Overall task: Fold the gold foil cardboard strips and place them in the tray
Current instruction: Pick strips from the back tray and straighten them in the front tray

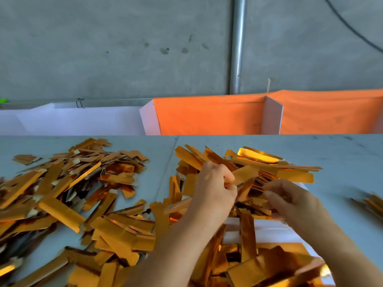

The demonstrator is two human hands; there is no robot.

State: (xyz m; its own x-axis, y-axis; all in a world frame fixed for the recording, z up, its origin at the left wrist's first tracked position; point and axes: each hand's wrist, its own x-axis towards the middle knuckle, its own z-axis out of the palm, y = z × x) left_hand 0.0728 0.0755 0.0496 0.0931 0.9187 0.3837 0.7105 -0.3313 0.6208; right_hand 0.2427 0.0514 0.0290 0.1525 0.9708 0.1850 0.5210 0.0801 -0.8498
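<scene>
Both hands work over a heap of gold foil cardboard strips on a pale grey table (pixel 310 146). The left hand (pixel 215 189) is curled, its fingers (pixel 227 177) bent inward and pinching the near end of one gold strip (pixel 246 174), which runs up and to the right from the fingertips across the top of the central pile (pixel 259 162). The right hand (pixel 290 200) lies just right of the left, its fingers (pixel 273 195) stretched leftward toward the same strip and into the heap; motion blur hides whether they grip anything, so that cannot be told.

Directly beneath and nearer than the fingers of both hands sits a white tray (pixel 269 230), its bare white wall showing between the forearms, with gold strips (pixel 259 264) piled in and over it. Far to the left of the left fingers spreads a large loose pile of strips (pixel 62 193), some showing their plain cardboard backs. Well to the right of the right fingers a small bunch of strips (pixel 371 204) lies at the edge of view.

Beyond the fingertips, past the table's far edge, stand white panels (pixel 83 121) and orange cloth (pixel 207 114) against a grey concrete wall (pixel 124 48) with a metal pipe (pixel 237 44).
</scene>
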